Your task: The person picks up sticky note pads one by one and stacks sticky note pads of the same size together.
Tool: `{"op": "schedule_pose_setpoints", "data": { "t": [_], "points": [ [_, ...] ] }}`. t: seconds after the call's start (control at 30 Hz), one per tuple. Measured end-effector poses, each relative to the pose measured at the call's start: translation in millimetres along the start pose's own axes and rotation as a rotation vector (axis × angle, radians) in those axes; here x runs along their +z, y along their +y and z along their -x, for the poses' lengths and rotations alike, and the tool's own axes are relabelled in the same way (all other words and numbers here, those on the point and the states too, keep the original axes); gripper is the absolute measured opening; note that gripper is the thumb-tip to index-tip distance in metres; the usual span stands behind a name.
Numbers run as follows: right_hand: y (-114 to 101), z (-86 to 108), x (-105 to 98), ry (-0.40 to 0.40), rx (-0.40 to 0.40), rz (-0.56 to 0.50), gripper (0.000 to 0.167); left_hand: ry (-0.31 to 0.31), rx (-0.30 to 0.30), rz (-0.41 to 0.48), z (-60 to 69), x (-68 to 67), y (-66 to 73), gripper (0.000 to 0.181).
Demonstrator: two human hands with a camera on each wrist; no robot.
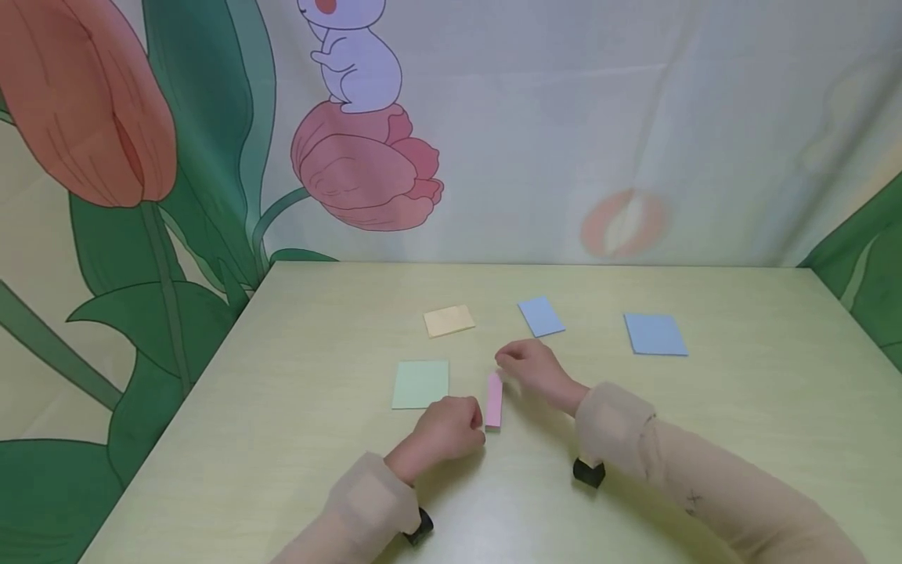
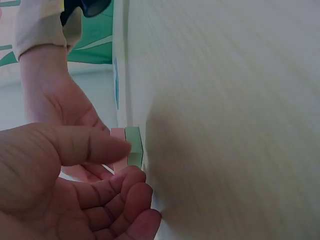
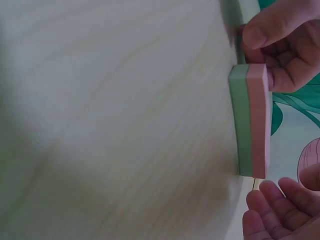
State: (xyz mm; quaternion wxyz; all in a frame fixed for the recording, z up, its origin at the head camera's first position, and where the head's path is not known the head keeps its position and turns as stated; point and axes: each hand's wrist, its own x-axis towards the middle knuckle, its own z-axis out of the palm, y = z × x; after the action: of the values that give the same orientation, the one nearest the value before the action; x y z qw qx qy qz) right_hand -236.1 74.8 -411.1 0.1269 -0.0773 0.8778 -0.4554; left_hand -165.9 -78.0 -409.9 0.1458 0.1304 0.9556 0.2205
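Observation:
A narrow bar that looks like an eraser, pink above and green below with slanted ends, lies on the table between my hands. My left hand is beside its near end, with loosely bent fingers holding nothing. At the far end is my right hand, its fingers bent and apart from the bar in the right wrist view. Both layers of the eraser show there; in the left wrist view, my left thumb and fingers partly cover it. A pale green square pad lies left of the bar, behind my left hand.
Farther back on the pale wooden table lie a cream rectangular pad, a small blue pad and a larger blue square pad. A printed cloth with flowers hangs behind the table's far edge.

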Motion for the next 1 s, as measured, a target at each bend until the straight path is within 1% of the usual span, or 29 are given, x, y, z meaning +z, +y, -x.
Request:
{"op": "schedule_pose_setpoints", "data": {
  "t": [0.1,0.27,0.5,0.6,1.0],
  "points": [
    [1,-4.4,1,-0.002,-0.027,0.097,0.023,-0.014,-0.011,-0.017,0.4,1.3,2.5,0.012],
    [4,-9.9,4,-0.009,-0.053,0.168,0.02,-0.011,-0.025,-0.034,-2.1,4.2,4.6,0.018],
    [7,-11.6,8,-0.019,-0.034,0.191,0.018,0.023,-0.009,-0.04,-2.8,5.4,8.1,0.018],
    [6,-10.6,8,-0.013,-0.044,0.193,0.018,0.039,0.005,-0.047,-2.8,5.5,8.2,0.018],
    [7,-10.5,9,-0.011,-0.071,0.217,0.018,0.044,0.013,-0.057,-5.8,7.6,5.7,0.015]
  ]
}}
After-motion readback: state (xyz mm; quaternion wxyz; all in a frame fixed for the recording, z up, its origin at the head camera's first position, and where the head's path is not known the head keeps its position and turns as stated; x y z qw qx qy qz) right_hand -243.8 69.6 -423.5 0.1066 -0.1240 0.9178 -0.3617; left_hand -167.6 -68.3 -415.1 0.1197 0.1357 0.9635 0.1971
